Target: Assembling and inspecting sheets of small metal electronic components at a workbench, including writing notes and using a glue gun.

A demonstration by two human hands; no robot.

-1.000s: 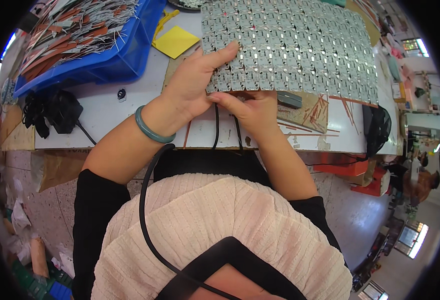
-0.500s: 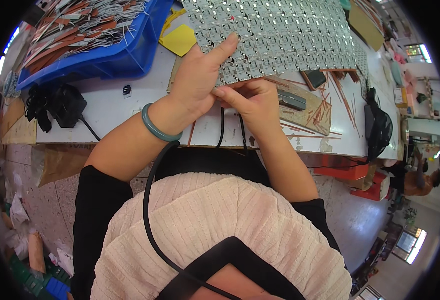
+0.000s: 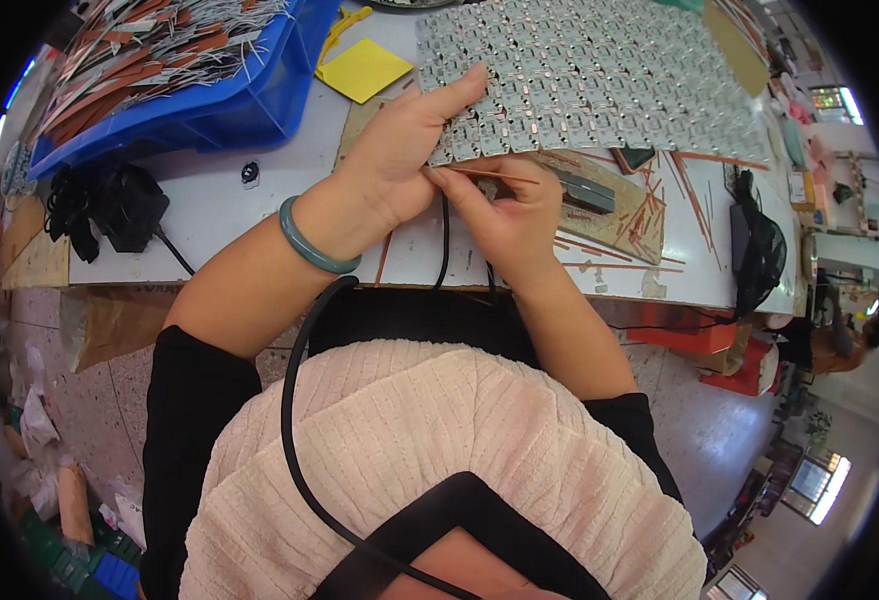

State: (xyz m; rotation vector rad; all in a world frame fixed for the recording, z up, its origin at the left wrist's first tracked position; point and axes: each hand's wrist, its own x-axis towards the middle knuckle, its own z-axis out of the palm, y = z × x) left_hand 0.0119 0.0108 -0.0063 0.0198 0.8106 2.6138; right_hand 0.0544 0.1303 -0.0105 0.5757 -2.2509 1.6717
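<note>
A wide silvery panel (image 3: 590,85) covered with rows of small punched shapes, like a sheet of circuit boards, is raised over the table at a tilt. My left hand (image 3: 395,140) grips its near left corner, thumb on the upper face and fingers hidden underneath. Just below that corner my right hand (image 3: 510,210) is closed, thumb and fingers pinching a thin reddish-brown strip (image 3: 495,176) along the panel's near edge. Whether the strip's left end is still joined to the panel, I cannot tell. Both thumbs are close together there.
At the left stands a blue bin (image 3: 250,120) heaped with brown and grey strips. A yellow pad (image 3: 365,70) and a black adapter (image 3: 130,210) lie nearby. Right of my hands, a grey metal block (image 3: 587,194) sits on a board (image 3: 640,225) strewn with strip scraps. Black cables hang over the front edge.
The panel has shifted to the right and its upper face has turned paler in the light. A thin strip now stands apart from its near edge at my right fingers.
</note>
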